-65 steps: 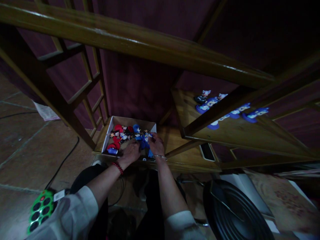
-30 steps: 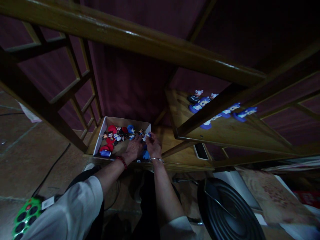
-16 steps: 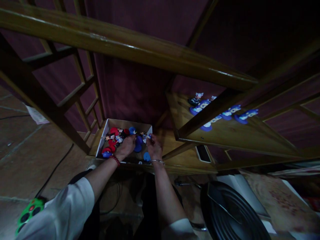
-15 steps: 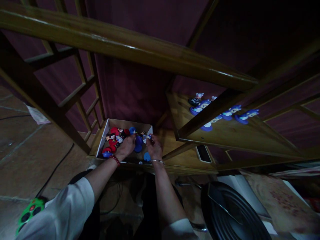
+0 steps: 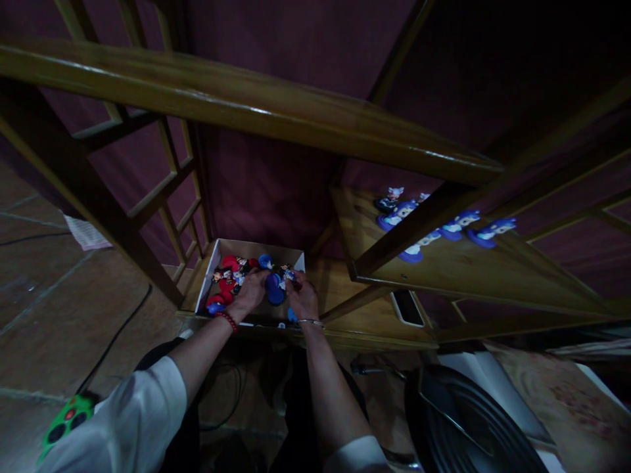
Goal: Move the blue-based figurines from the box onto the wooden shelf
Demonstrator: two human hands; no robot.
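A shallow cardboard box [image 5: 203, 289] holds several small figurines on round red or blue bases. Inside it, both my hands meet at a blue-based figurine [image 5: 275, 290], which lies tilted with its white and blue body to the right. My left hand [image 5: 250, 293], wearing a red bead bracelet, has its fingers closed at the base's left edge. The fingers of my right hand [image 5: 303, 299], with a silver bangle at the wrist, are closed on the body. Red-based figurines [image 5: 225, 286] lie to the left of my left hand. Dim light hides the exact fingertip contact.
Several purple-haired figurines [image 5: 401, 213] stand on a raised wooden shelf [image 5: 473, 272] at right. A phone [image 5: 408, 307] lies on the lower board. A wooden rail [image 5: 246, 112] crosses above my hands. A black round seat [image 5: 468, 420] and a green object [image 5: 69, 420] are near the floor.
The view has shifted slightly, so everything sits a little lower and to the right. My hands stay at the blue-based figurine, the right hand's fingers slightly nearer its body.
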